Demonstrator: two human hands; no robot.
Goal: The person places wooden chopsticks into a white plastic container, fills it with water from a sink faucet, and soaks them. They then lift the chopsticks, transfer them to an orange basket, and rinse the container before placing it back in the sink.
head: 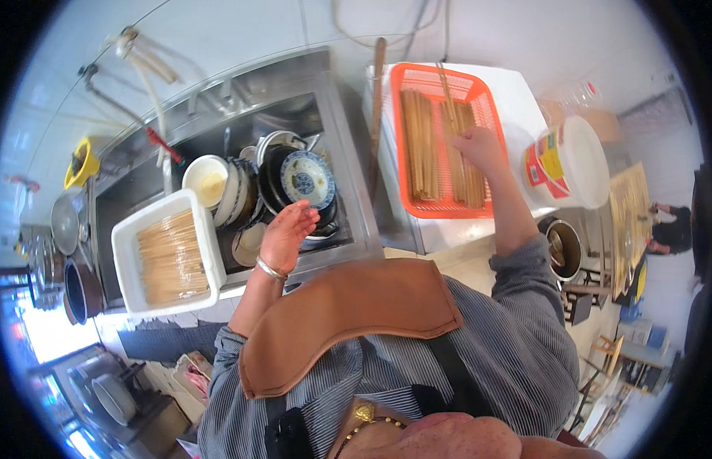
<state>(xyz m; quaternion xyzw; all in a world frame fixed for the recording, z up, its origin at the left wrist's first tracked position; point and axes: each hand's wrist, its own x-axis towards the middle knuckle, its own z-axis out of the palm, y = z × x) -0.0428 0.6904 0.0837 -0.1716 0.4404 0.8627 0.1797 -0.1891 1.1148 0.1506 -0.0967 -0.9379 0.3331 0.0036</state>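
Observation:
An orange plastic basket [401, 189] holds two rows of wooden chopsticks [419, 149]. Over its right-hand row, my right hand [481, 150] is closed on a few chopsticks [449, 103], whose far ends reach the basket's back rim. My left hand [286, 234] hovers at the sink's near side with its fingers loosely apart and nothing in it. To its left, a white plastic tub [122, 269] contains many chopsticks [172, 258] lying side by side in what looks like water. Behind that hand, a blue-and-white plate [304, 179] rests on dark bowls.
Stacked bowls [211, 178] and other dishes fill part of the stainless-steel sink [356, 206]. The basket stands on a white surface [516, 97], with a white plastic bucket [574, 163] to its right. A wooden stick [378, 103] stands between sink and basket. Another person [671, 229] is far right.

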